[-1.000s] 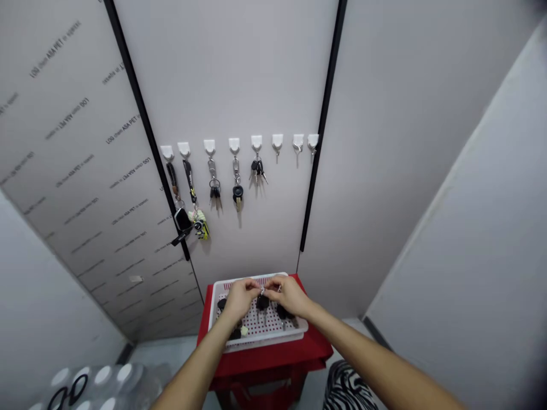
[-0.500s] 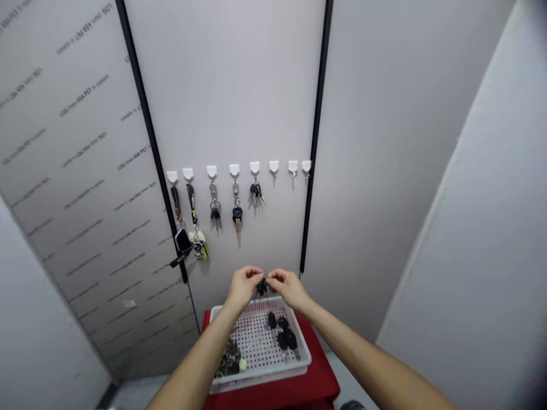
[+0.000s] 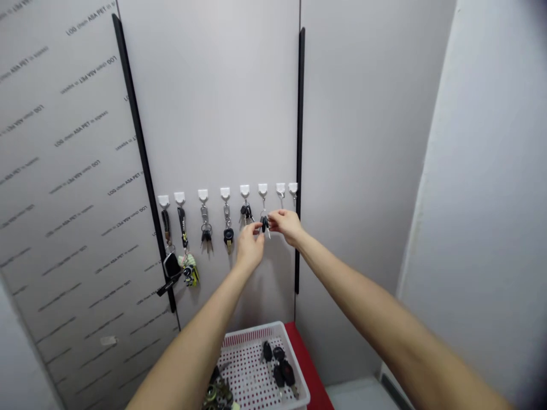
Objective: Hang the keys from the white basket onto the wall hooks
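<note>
Both my hands are raised to a row of white adhesive wall hooks (image 3: pixel 226 193). My right hand (image 3: pixel 286 225) pinches a small bunch of black-headed car keys (image 3: pixel 265 223) from the right, and the fingertips of my left hand (image 3: pixel 251 245) press it from the left. A thin metal ring links the bunch up to the sixth hook (image 3: pixel 262 189). Other key sets hang on the hooks to the left, the nearest being a black key cluster (image 3: pixel 247 213). The two rightmost hooks (image 3: pixel 286 188) hold no keys.
Below my arms, a white perforated plastic basket (image 3: pixel 256 331) holds black car keys (image 3: pixel 278 364) and a tangled key bundle (image 3: pixel 217 396). It stands on a red table (image 3: pixel 310 364). A black vertical strip (image 3: pixel 299 171) runs up the grey wall beside the hooks.
My hands have risen from above the basket to the hook row, carrying the key bunch. The view has tilted up, so the basket now sits lower in the picture.
</note>
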### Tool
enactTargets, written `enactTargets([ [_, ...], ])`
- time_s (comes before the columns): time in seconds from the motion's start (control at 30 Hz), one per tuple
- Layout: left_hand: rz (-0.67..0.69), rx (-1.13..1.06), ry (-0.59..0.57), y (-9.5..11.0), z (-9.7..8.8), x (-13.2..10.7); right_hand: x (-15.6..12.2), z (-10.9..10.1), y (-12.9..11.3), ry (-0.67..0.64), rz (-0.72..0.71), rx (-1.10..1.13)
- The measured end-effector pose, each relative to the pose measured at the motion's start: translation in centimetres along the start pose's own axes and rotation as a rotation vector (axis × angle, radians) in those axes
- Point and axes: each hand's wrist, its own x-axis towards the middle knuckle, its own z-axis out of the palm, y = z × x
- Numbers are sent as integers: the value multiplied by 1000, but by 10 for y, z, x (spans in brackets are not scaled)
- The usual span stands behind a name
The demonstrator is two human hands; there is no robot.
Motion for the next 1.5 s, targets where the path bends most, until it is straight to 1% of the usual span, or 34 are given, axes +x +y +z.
enactTargets([
  [0.07,15,62,-6,7,1,12,11,2,-9,27,-3,10],
  [0.17,3,130,-27,14,2,25,23,4,-16,75,2,4],
  [0.33,-16,144,-61,17,1,30,36,9,-16,163,40,-50],
  [0.47,-22,140,-77,14,-2,24,41,10,-10,187,38,-88],
  [0.57,-61,140,-104,7,-4,14,41,6,-6,192,29,-119],
  [0.63,-96,123,-126,-1,-4,3,37,0,1,209,17,-144],
  [0.7,-125,94,-153,-13,-2,-15,25,-6,16,220,-17,-202],
  [0.73,-141,80,-172,-21,-1,-26,16,-9,28,194,-34,-253],
  [0.77,-159,68,-197,-31,1,-39,4,-13,41,138,-45,-318],
  [0.8,-179,61,-228,-41,3,-54,-11,-16,57,50,-43,-393],
  [0.93,-301,79,-376,-82,11,-121,-85,-31,123,-401,6,-756],
  [1.0,-376,109,-428,-99,13,-150,-116,-38,147,-565,-19,-958],
  [1.07,-431,131,-467,-112,15,-172,-136,-43,163,-667,-83,-1138],
  [1.1,-445,138,-484,-116,15,-179,-142,-44,167,-691,-114,-1217],
  [1.17,-458,148,-516,-121,15,-189,-148,-44,171,-696,-166,-1353],
  [1.27,-464,162,-558,-124,15,-195,-148,-38,176,-678,-196,-1493],
  [1.37,-467,161,-578,-127,15,-196,-147,-31,183,-674,-175,-1549],
  [1.5,-496,123,-576,-130,15,-197,-147,-28,188,-651,-116,-1496],
])
